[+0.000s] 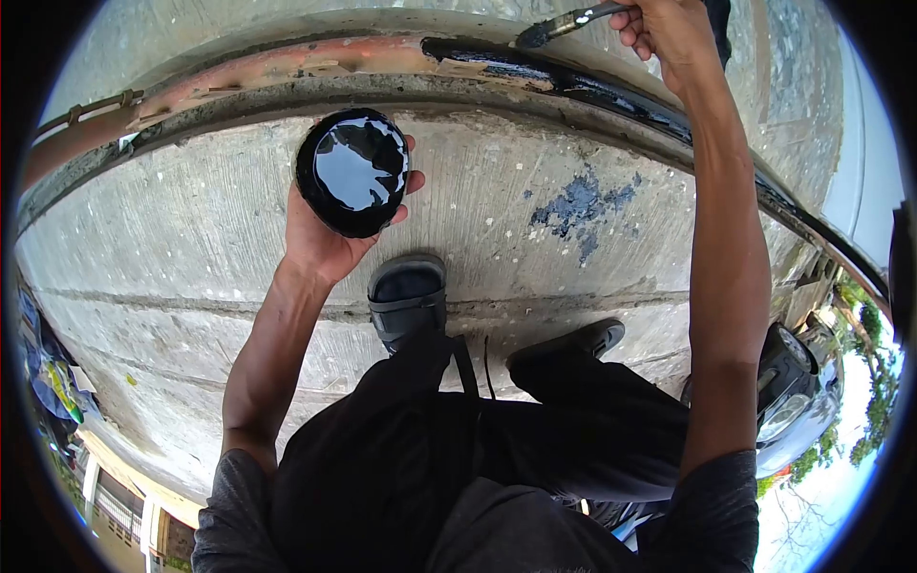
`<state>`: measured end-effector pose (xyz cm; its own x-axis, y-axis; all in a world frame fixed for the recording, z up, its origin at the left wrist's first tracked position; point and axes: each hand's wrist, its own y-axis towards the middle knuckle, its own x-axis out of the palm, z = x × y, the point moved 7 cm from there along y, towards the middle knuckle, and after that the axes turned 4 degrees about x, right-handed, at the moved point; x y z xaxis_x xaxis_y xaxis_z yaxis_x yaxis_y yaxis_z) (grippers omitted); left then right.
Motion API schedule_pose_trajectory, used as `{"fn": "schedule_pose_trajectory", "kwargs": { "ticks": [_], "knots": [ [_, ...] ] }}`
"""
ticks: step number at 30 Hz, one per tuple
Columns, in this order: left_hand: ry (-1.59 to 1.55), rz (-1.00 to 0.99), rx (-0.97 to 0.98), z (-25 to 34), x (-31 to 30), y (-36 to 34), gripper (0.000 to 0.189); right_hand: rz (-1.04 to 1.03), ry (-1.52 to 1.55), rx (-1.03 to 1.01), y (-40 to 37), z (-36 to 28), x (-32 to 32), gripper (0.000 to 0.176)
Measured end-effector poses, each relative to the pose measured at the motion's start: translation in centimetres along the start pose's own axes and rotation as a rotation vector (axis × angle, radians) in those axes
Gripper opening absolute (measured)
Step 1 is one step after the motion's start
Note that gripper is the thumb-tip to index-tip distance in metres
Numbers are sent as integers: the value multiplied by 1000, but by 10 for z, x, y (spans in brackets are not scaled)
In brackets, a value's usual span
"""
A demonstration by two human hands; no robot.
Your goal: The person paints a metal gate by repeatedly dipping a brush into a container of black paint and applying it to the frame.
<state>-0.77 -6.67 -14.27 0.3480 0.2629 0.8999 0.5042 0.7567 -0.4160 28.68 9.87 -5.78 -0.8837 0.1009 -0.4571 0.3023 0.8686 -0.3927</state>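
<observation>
My left hand [330, 244] holds up a round container of glossy black paint [361, 172], fingers wrapped round its side and underneath. At the top right, my right hand [664, 33] grips a paintbrush [578, 21] by its handle. The bristles are dark with paint and sit right at the upper edge of a long pipe [382, 53]. To the right of the brush the pipe is coated wet black; to the left it shows reddish-orange, with brown tape-like flaps along its lower side.
A dark paint splatter [583, 205] marks the concrete pavement [497, 248]. My sandalled feet [409, 291] stand on it. A car [798, 401] is at the right edge, and a colourful heap [53, 372] lies at the far left.
</observation>
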Motion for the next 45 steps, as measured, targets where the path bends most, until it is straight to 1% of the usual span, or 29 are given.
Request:
{"fn": "schedule_pose_trajectory", "kwargs": {
  "ticks": [1, 4, 5, 8, 11, 13, 15, 17, 18, 19, 21, 24, 25, 28, 29, 32, 33, 36, 39, 42, 45],
  "knots": [
    [4, -5, 1, 1, -1, 1, 63, -21, 104, 8, 1, 3, 4, 16],
    [-54, -42, -6, 0, 1, 4, 61, -126, 28, 185, -1, 11, 21, 16],
    [-57, -37, -6, 0, 2, 4, 61, -89, 1, 262, 3, 18, 13, 15],
    [-61, -8, 4, 2, 0, -1, 61, 44, -337, 106, 6, 5, -31, 15],
    [-26, 17, 7, 4, -2, -4, 61, 17, -334, -198, -10, -16, -52, 15],
    [9, 47, 17, 6, -2, -7, 61, 22, -152, -188, -58, -45, -42, 16],
    [8, 17, 32, 6, 0, -9, 61, 30, -122, -352, -93, -33, -44, 22],
    [12, 2, 44, 7, 2, -10, 61, 98, -39, -334, -136, -16, -23, 22],
    [16, 4, 48, 6, 3, -10, 61, 118, 70, -366, -149, 2, -11, 17],
    [22, 6, 49, 5, 4, -11, 61, 113, 19, -375, -157, 19, 0, 17],
    [32, -3, 46, 3, 7, -12, 61, 153, 142, -385, -163, 40, 23, 17],
    [42, -17, 45, 0, 12, -14, 62, 124, 253, -408, -154, 58, 55, 18],
    [43, -23, 43, -1, 13, -15, 62, 135, 220, -424, -151, 68, 59, 18],
    [26, -34, 33, -2, 16, -17, 63, 283, 252, -395, -160, 86, 39, 18],
    [10, -44, 25, -4, 17, -18, 63, 334, 224, -419, -166, 85, 33, 18],
    [-4, -88, 6, -8, 19, -17, 62, 265, 299, -467, -173, 70, 46, 19],
    [-6, -93, 3, -10, 21, -16, 62, 197, 196, -501, -170, 70, 57, 19],
    [-7, -99, 3, -12, 26, -16, 62, 273, 205, -391, -165, 92, 57, 19],
    [-13, -77, 11, -12, 22, -21, 63, 483, -90, -538, -191, 84, 44, 21],
    [3, -64, 13, -10, 21, -20, 63, 553, -140, -638, -202, 85, 59, 24],
    [18, -70, 18, -10, 22, -20, 63, 436, -183, -561, -203, 86, 89, 26]
  ]
}}
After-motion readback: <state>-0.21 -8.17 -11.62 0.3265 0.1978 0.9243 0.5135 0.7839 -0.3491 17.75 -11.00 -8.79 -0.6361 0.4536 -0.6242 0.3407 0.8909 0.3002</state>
